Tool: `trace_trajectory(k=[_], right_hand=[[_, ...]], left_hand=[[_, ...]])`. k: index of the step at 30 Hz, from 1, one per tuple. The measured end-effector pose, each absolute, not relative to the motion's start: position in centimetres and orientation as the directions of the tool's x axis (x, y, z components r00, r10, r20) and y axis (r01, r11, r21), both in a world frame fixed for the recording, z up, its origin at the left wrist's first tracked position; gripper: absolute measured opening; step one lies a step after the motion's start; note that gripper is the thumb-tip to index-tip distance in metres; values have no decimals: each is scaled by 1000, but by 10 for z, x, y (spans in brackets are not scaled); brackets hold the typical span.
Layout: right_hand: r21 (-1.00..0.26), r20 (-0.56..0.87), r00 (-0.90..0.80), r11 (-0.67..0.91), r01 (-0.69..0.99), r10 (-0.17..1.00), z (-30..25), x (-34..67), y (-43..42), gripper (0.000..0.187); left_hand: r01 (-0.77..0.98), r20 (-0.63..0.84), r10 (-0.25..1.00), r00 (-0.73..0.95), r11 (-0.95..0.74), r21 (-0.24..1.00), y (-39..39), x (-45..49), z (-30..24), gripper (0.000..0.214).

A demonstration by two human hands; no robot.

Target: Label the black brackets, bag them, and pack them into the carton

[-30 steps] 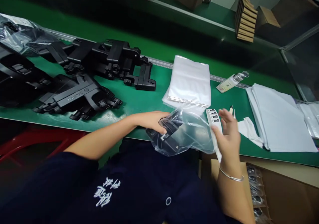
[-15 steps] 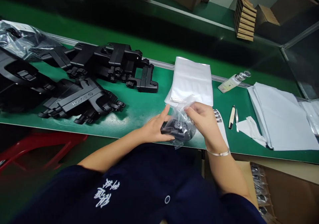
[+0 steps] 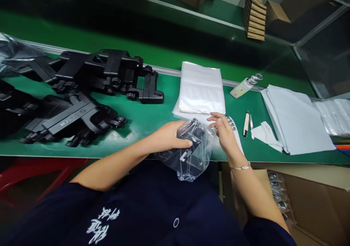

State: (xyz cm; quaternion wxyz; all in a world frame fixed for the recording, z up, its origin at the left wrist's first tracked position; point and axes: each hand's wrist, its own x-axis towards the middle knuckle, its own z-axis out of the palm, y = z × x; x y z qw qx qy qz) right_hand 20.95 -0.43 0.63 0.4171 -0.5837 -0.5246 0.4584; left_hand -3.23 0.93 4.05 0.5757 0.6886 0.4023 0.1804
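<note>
A clear plastic bag [image 3: 191, 169] with a black plastic part [image 3: 193, 134] inside it is held at the bench's front edge. My left hand [image 3: 175, 136] is closed around the bagged part from the left, thumb across its front. To its right, my right hand [image 3: 222, 131] has its fingers apart beside the bag's right side; whether the fingertips touch the film I cannot tell. Just behind both hands lies a stack of flat clear bags [image 3: 202, 89]. A printed label sheet [image 3: 235, 133] shows partly behind my right wrist.
Black Bosch-marked mounts [image 3: 73, 120] are piled on the left of the green bench [image 3: 147, 123]. On the right are a bottle [image 3: 244, 86], a cutter knife [image 3: 246, 123], tweezers [image 3: 251, 127] and white sheets [image 3: 298, 122]. A carton [image 3: 308, 202] stands below; a red stool [image 3: 46, 176] is lower left.
The bagged part has been turned and tilted in my left hand, and the bag now hangs below it toward me. My right hand has loosened its pinch on the film. The view has shifted right.
</note>
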Motion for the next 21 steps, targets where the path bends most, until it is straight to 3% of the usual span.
trace_trajectory(k=[3,5,8,13,17,21], right_hand=[[-938,58,-83,83,336,995,19,238,-44,62],[-902,71,-150,127,412,986,26,251,-71,65],[-891,21,-97,62,449,995,26,266,-105,58],[-963,-89,63,-102,248,994,8,289,-139,60],[-980,-74,99,-91,177,992,-1,301,-154,57],[-970,-10,143,-44,237,990,2,308,-165,46]], left_hand=[[467,-270,668,693,-131,875,14,-5,52,40],[532,-295,599,744,-264,805,11,18,60,43],[539,-318,477,819,-452,711,1,55,66,46],[485,-353,333,874,-583,651,-8,105,62,46],[444,-391,230,891,-619,647,-10,137,60,41],[404,-454,114,884,-677,616,-20,166,66,43]])
